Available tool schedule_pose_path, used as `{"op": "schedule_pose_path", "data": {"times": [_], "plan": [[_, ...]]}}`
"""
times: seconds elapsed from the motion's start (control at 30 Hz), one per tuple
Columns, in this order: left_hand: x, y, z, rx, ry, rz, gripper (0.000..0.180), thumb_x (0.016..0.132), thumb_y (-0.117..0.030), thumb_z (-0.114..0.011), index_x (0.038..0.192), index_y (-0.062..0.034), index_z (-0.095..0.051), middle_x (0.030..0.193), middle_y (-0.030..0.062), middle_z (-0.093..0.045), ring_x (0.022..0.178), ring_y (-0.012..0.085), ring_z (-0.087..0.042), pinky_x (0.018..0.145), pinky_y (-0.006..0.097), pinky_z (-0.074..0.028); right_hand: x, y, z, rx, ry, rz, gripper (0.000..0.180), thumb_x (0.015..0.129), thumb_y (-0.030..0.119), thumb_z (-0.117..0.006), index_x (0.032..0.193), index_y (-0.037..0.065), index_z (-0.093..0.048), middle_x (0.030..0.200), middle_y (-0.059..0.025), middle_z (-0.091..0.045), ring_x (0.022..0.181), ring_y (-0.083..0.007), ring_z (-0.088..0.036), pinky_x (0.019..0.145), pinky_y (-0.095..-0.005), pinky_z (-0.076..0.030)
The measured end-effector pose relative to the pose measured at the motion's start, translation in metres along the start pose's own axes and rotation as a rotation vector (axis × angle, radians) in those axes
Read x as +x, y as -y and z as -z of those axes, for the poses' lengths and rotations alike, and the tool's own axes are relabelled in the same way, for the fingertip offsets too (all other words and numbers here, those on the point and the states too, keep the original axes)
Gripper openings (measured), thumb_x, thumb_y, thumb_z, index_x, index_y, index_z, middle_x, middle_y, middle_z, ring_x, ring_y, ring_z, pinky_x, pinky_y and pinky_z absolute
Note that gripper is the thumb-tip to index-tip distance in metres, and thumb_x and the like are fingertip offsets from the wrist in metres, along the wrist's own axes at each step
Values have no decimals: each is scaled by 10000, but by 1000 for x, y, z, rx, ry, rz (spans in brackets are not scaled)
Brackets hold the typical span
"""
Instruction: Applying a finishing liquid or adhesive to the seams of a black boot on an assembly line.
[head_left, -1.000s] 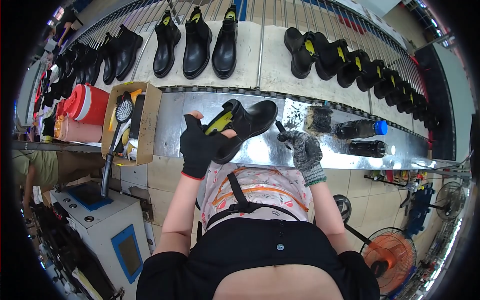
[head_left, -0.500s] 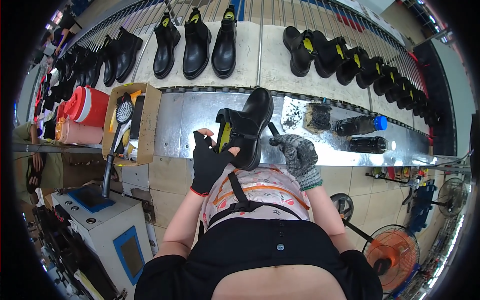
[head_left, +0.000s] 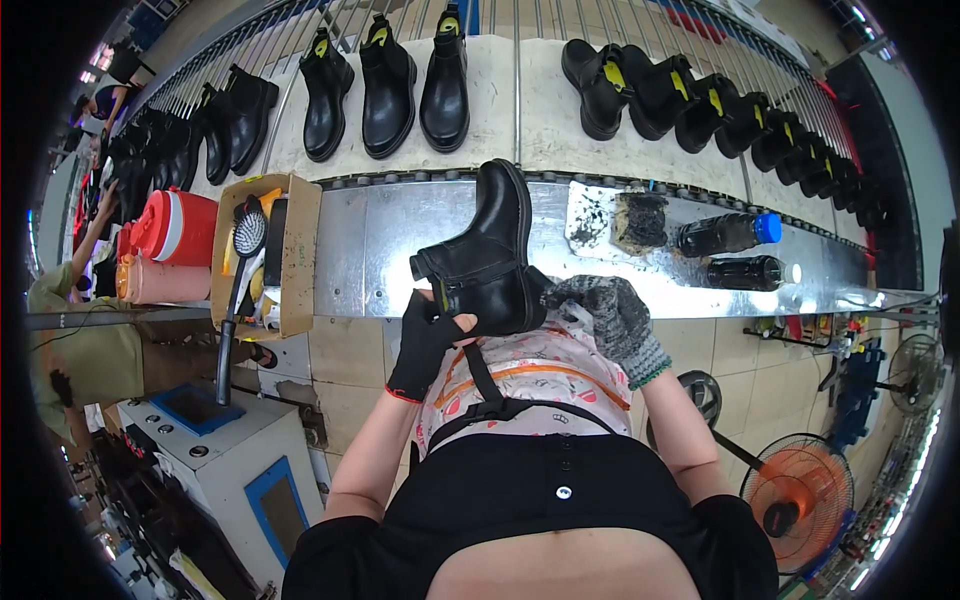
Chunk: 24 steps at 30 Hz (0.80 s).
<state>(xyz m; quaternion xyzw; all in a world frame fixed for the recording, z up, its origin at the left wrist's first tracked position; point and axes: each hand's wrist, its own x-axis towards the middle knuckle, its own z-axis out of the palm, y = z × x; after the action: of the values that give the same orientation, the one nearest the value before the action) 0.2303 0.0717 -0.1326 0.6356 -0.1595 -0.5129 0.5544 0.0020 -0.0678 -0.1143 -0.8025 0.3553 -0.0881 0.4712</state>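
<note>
A black ankle boot (head_left: 488, 262) is held up at the near edge of the metal bench, its toe pointing away and its side zip facing up. My left hand (head_left: 422, 345), in a black fingerless glove with red trim, is closed on the boot's shaft, thumb on top. My right hand (head_left: 615, 322), in a grey knitted glove, is curled beside the sole near the heel. A dark piece (head_left: 538, 284) shows between those fingers and the sole; its kind cannot be made out.
Black boots (head_left: 388, 95) stand in rows on the white rack beyond the bench (head_left: 345, 240). A cardboard box (head_left: 298, 255) with a brush (head_left: 249, 235) is left. Right are a black-stained pad (head_left: 640, 222) and two dark bottles (head_left: 715, 235). Another person (head_left: 95, 330) is far left.
The boot has turned onto its side, zip upward, with its sole to the right. My right hand has come closer to the heel. At the far left, the other person now reaches toward the rack.
</note>
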Motion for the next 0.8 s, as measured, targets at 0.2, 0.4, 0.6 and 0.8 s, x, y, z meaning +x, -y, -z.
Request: {"op": "schedule_pose_path", "data": {"times": [0.2,0.4,0.6,0.8], "plan": [[6,26,-11,15,15,-7,481,648,-142,-773,1010,5,-492,940,104,-563,810,164,-582,668,263,-500,-21,5,10,-40,-41,136,225,796,171,-558,957,105,-700,858,-109,-675,758,-291,-630,720,-369,-500],[1,10,-42,-175,60,11,505,694,-137,-740,1108,19,-497,979,106,-583,818,168,-603,696,273,-519,-45,22,27,-23,-54,163,383,889,344,-415,917,93,-703,854,-109,-684,778,-271,-645,726,-352,-508],[1,-11,-54,-358,138,124,419,748,-106,-684,1101,16,-494,913,103,-591,699,171,-619,628,261,-536,-63,22,28,-164,-93,206,461,882,445,-415,916,83,-699,887,-110,-691,802,-291,-658,731,-358,-516],[2,-21,-57,-404,150,143,370,809,-133,-607,1133,10,-499,942,120,-602,762,200,-637,706,302,-558,-68,26,23,-202,-163,200,457,839,453,-461,912,69,-699,869,-107,-690,796,-293,-661,719,-361,-521]]}}
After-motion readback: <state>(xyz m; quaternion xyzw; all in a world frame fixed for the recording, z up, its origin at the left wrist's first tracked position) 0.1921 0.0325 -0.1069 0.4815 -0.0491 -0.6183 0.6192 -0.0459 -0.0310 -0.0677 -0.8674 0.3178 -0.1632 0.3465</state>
